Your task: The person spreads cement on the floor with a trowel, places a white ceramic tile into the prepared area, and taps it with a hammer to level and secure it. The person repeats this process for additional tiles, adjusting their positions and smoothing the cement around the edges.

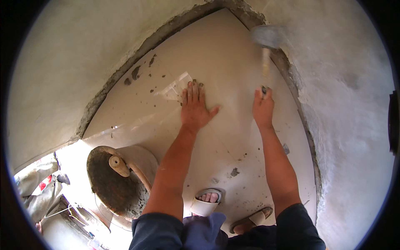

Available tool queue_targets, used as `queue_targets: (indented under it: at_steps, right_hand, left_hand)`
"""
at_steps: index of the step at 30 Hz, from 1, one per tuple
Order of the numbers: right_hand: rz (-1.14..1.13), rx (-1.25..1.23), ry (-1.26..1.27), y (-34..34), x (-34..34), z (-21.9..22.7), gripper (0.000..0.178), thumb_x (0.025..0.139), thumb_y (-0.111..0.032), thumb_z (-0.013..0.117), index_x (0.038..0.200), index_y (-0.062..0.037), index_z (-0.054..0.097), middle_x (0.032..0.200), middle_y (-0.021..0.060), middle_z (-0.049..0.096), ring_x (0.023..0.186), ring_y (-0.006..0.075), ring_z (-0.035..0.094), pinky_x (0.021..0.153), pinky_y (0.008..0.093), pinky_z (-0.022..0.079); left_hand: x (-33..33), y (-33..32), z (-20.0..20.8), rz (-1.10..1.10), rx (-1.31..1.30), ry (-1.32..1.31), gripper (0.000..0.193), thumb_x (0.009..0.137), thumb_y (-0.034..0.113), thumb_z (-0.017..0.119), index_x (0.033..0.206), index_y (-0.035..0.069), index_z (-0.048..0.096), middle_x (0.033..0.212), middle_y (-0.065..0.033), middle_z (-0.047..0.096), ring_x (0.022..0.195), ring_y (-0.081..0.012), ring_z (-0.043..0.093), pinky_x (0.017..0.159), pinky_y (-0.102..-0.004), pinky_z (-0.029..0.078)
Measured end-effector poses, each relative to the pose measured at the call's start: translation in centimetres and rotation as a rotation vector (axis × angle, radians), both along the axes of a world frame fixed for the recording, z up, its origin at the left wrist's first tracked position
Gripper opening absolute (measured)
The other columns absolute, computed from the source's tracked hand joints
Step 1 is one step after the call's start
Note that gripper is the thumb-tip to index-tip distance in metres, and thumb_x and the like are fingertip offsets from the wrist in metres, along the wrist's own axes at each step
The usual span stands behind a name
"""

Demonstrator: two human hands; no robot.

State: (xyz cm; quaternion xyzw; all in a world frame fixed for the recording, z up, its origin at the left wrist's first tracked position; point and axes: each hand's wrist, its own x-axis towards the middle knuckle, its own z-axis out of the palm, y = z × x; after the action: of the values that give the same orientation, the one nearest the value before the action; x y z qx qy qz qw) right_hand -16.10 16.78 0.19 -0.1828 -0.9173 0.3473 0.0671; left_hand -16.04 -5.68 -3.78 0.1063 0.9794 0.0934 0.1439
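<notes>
Pale floor (233,116), grey-flecked, between plastered walls (346,137). Bucket (142,157) at left, caked inside. Mallet (266,56) at upper right, head blurred near floor's edge, handle gripped in right hand (263,107). Left hand (195,110) flat on floor, palm down, thumb splayed.

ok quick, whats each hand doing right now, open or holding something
Left hand: open, palm down on the tiled floor.
Right hand: closed around the handle of a mallet.

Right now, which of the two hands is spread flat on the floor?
The left hand: it lies palm down on the beige floor, thumb out. The right hand is instead closed around the handle of the mallet.
</notes>
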Motion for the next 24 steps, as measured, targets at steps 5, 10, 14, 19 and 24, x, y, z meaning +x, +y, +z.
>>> queue_targets:
  at_steps: [5, 10, 14, 19, 24]
  right_hand:
    - [0.011, -0.042, 0.047, -1.2, -5.0, 0.2, 0.039, 0.098, -0.036, 0.05, 0.096, 0.0028, 0.053, 0.077, 0.0233, 0.065, 0.074, 0.0426, 0.064, 0.065, 0.047, 0.049]
    - [0.105, 0.089, -0.027, -2.0, -8.5, 0.1, 0.04, 0.097, -0.037, 0.049, 0.098, 0.0027, 0.055, 0.081, 0.0247, 0.066, 0.076, 0.0444, 0.064, 0.067, 0.0486, 0.05]
    - [0.048, -0.028, -0.034, -2.6, -9.7, -0.4, 0.039, 0.097, -0.037, 0.049, 0.099, 0.0022, 0.056, 0.081, 0.0246, 0.066, 0.074, 0.0432, 0.064, 0.066, 0.0482, 0.05]
    - [0.132, 0.079, -0.037, -2.9, -10.0, -0.4, 0.041, 0.097, -0.038, 0.051, 0.095, 0.0023, 0.056, 0.081, 0.0243, 0.066, 0.075, 0.0415, 0.065, 0.066, 0.0476, 0.051]
    - [0.109, 0.094, -0.021, -2.2, -10.3, 0.0, 0.042, 0.096, -0.038, 0.051, 0.094, 0.003, 0.056, 0.078, 0.0239, 0.066, 0.075, 0.0421, 0.065, 0.067, 0.0472, 0.051]
  left_hand:
    - [0.0, 0.0, -0.2, -0.004, -0.007, 0.042, 0.097, 0.087, 0.071, 0.035, 0.15, -0.002, 0.018, 0.157, -0.0195, 0.013, 0.147, -0.0329, 0.003, 0.12, -0.044, 0.003]
    - [0.0, 0.0, -0.3, 0.002, -0.004, 0.02, 0.096, 0.088, 0.071, 0.035, 0.149, -0.001, 0.019, 0.157, -0.0194, 0.013, 0.147, -0.0326, 0.003, 0.12, -0.0441, 0.003]
    - [-0.1, 0.0, -0.1, 0.003, 0.002, 0.031, 0.096, 0.088, 0.07, 0.036, 0.149, -0.001, 0.019, 0.157, -0.0196, 0.013, 0.147, -0.0327, 0.003, 0.119, -0.0448, 0.003]
    - [-0.1, 0.1, 0.2, 0.016, -0.001, -0.008, 0.092, 0.09, 0.067, 0.036, 0.15, 0.0, 0.02, 0.158, -0.0182, 0.011, 0.147, -0.0312, 0.001, 0.12, -0.0443, 0.002]
    - [0.1, 0.1, -0.1, 0.014, 0.028, 0.056, 0.095, 0.087, 0.068, 0.039, 0.149, -0.002, 0.021, 0.157, -0.0204, 0.015, 0.147, -0.0334, 0.005, 0.119, -0.0465, 0.005]
